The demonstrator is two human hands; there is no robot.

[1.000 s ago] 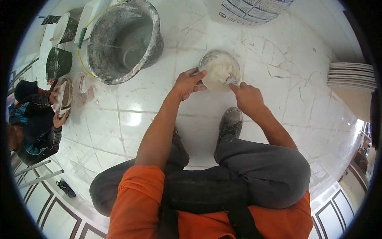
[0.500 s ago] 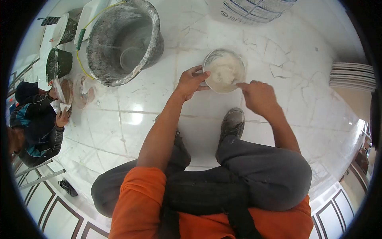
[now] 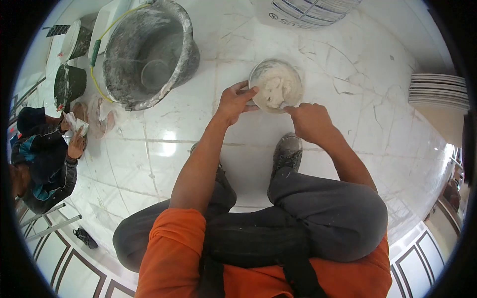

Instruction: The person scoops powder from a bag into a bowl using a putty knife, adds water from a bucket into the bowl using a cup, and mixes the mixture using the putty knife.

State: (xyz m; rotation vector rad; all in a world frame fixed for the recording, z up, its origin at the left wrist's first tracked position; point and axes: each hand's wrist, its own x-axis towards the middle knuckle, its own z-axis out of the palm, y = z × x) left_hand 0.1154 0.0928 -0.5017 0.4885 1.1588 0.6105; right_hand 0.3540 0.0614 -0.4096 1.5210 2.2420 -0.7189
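Low over the white floor, a round bowl holds thick pale paste. My left hand grips the bowl's left side, thumb at the rim and fingers around the outside. My right hand is closed at the bowl's lower right edge. It holds a thin mixing tool; only a short piece shows at the paste, and its exact kind is hidden by the fingers.
A large paste-stained bucket with a yellow wire handle stands at upper left. A printed sack lies ahead. Stacked tiles stand at right. Another person handles a white packet at left, near dark green containers.
My right hand has moved left and slightly down with the tool along the bowl's near edge. The paste has shifted in shape. At left, the other person's hands and packet have moved.
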